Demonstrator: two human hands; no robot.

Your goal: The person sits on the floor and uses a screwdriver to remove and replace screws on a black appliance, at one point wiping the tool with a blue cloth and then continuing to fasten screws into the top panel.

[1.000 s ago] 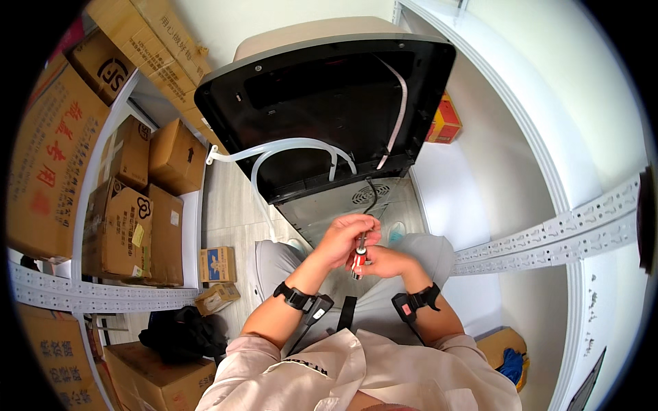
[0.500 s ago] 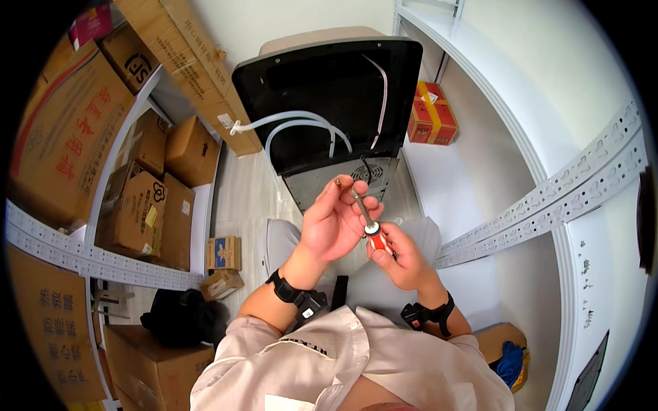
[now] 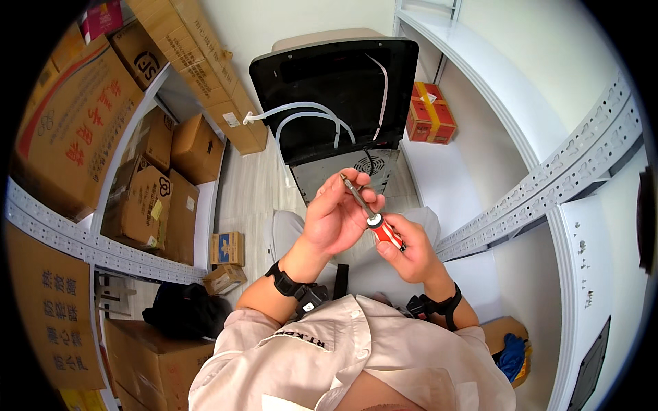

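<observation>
My right hand (image 3: 410, 251) is closed around the red and white handle of a screwdriver (image 3: 388, 233). Its metal shaft slants up and left across the palm of my left hand (image 3: 336, 212). There, the thumb and forefinger pinch the shaft's tip, where a small brass-coloured bit (image 3: 343, 176) shows. Beyond both hands stands an appliance (image 3: 332, 89) with an open black back and a grey lower panel with a fan grille. From it two pale hoses (image 3: 295, 107) loop out on the left; a white strip hangs inside on the right.
Cardboard boxes (image 3: 197, 147) fill a white metal shelf on my left. A tall carton (image 3: 205, 61) leans behind it. On the right, a red box with yellow tape (image 3: 430, 115) sits on another white shelf (image 3: 452, 168). Small boxes (image 3: 227, 248) and a black cloth-like item (image 3: 181, 312) lie at lower left.
The small bit, held apart in my left fingertips before, now meets the end of the screwdriver shaft. My right hand has shifted slightly right, and the view has shifted a little.
</observation>
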